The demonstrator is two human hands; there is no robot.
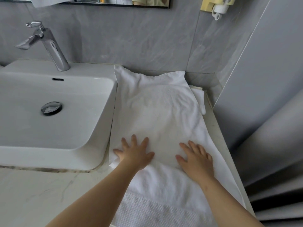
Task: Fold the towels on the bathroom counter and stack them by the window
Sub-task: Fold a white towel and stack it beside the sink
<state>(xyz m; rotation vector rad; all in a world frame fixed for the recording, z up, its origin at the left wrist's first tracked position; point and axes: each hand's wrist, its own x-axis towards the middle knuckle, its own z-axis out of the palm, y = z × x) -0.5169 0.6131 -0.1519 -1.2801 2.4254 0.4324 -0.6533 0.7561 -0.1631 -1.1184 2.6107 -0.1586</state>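
Observation:
A large white towel (pixel 160 112) lies spread lengthwise on the marble counter (pixel 41 194), right of the sink, reaching from the back wall to the front edge. Its near end shows a textured waffle band. My left hand (pixel 136 153) presses flat on the towel near its left edge, fingers spread. My right hand (pixel 196 158) lies flat on the towel a little to the right, fingers spread too. Neither hand grips the cloth. Another white towel (pixel 199 99) peeks out from under the far right side.
A white basin (pixel 101 128) with a chrome drain and a chrome tap (pixel 49 45) fills the left. Grey tiled walls close the back and right. A grey curtain (pixel 270 161) hangs right of the counter's edge. A mirror and a wall-mounted dryer sit above.

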